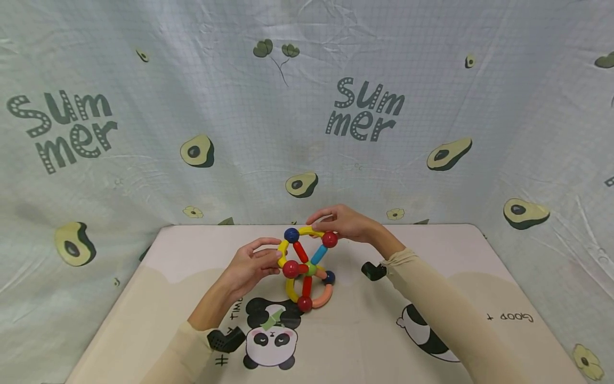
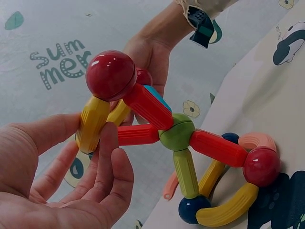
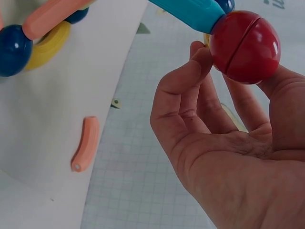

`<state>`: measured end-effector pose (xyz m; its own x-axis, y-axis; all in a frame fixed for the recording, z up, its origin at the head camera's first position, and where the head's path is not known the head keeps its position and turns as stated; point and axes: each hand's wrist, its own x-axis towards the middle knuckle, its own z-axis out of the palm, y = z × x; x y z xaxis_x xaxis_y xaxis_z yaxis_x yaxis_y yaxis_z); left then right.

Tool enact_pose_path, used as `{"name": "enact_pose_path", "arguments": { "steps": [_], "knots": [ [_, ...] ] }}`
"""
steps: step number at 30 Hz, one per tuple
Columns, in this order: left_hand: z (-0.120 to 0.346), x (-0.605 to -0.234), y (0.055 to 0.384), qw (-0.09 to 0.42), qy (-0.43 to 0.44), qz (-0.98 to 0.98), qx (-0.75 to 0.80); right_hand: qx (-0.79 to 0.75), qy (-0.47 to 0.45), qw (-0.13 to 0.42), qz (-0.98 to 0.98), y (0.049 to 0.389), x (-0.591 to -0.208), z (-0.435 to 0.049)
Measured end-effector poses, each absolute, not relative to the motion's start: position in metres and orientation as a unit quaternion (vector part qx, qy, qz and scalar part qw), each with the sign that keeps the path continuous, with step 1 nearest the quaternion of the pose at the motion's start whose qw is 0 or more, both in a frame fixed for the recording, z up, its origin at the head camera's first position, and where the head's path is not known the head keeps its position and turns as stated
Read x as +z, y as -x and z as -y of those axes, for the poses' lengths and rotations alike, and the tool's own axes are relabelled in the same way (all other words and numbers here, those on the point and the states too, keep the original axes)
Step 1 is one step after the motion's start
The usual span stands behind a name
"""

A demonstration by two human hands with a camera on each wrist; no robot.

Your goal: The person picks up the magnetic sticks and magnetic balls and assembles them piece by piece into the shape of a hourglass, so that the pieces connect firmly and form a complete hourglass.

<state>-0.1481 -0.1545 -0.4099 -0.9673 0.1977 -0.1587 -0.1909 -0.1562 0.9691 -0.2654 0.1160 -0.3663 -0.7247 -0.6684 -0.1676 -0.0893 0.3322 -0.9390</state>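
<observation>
A magnetic ball-and-stick toy model (image 1: pixel 307 285) stands on the table, straight rods fanning out from a green ball (image 2: pixel 177 132) at its middle. At its left, my left hand (image 1: pixel 249 265) pinches a curved yellow rod (image 2: pixel 91 125) between thumb and fingers, just under a large red ball (image 2: pixel 110 75). Behind the top, my right hand (image 1: pixel 352 223) grips another curved yellow rod (image 1: pixel 309 231) beside a second red ball (image 3: pixel 245 47). That ball partly hides the fingertips in the right wrist view. A blue rod (image 3: pixel 190 13) joins this red ball. Lower down, curved yellow and salmon rods make a ring with blue and red balls.
A loose curved salmon rod (image 3: pixel 86 144) lies near the table's far edge, behind the model. Panda drawings cover parts of the tabletop (image 1: pixel 364 341). A printed cloth (image 1: pixel 268 133) hangs behind the table.
</observation>
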Motion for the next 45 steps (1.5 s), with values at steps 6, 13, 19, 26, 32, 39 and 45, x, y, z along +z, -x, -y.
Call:
{"name": "enact_pose_path", "arguments": {
  "steps": [6, 13, 19, 26, 32, 39, 45],
  "knots": [
    [0.155, -0.41, 0.148, 0.13, -0.003, -0.635, 0.762, -0.524, 0.255, 0.279, -0.763, 0.268, -0.369, -0.115],
    [0.155, -0.41, 0.148, 0.129, -0.008, -0.637, 0.76, -0.521, 0.252, 0.279, -0.766, 0.269, -0.37, -0.114],
    [0.155, -0.409, 0.148, 0.127, -0.012, -0.638, 0.759, -0.521, 0.253, 0.278, -0.766, 0.269, -0.369, -0.114],
    [0.155, -0.409, 0.148, 0.126, -0.009, -0.64, 0.758, -0.511, 0.251, 0.272, -0.776, 0.27, -0.37, -0.113],
    [0.155, -0.409, 0.148, 0.125, -0.009, -0.641, 0.757, -0.501, 0.237, 0.212, -0.805, 0.274, -0.378, -0.121],
    [0.157, -0.41, 0.148, 0.121, -0.007, -0.642, 0.757, -0.472, 0.233, 0.101, -0.844, 0.287, -0.405, -0.124],
    [0.156, -0.411, 0.149, 0.124, -0.007, -0.642, 0.756, -0.427, 0.219, 0.043, -0.876, 0.298, -0.434, -0.123]
  ]
}}
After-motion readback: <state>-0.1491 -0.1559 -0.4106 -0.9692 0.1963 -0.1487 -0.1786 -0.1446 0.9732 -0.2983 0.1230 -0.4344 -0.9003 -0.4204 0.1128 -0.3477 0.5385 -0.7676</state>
